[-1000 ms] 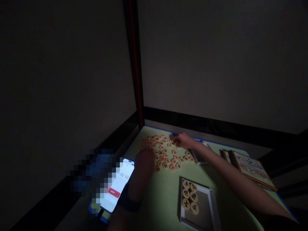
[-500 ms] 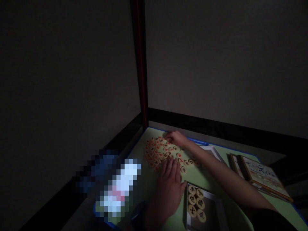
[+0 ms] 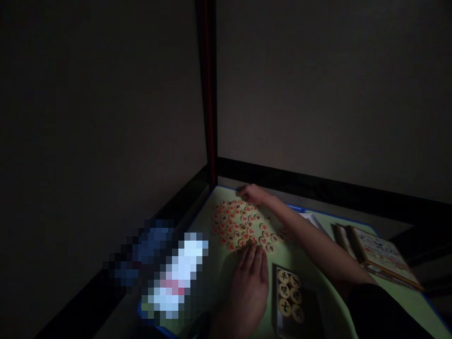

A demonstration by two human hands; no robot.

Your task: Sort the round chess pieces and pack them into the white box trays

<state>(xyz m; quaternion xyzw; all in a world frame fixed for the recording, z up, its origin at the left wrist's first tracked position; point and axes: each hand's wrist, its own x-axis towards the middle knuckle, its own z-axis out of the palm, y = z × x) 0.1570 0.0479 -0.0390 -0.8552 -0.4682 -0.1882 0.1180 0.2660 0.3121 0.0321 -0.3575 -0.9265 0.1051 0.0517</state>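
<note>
On table [image 3: 215, 282], discs [image 3: 237, 226] between left fingers [image 3: 253, 260], slightly apart, and right fingers [image 3: 244, 192] (cannot tell whether closed)

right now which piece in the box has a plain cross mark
The left column's lowest piece: a simple black cross; the other five bear busier characters.

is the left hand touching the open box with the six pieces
Apart. The head view shows a strip of green tabletop between the left hand and the box.
</note>
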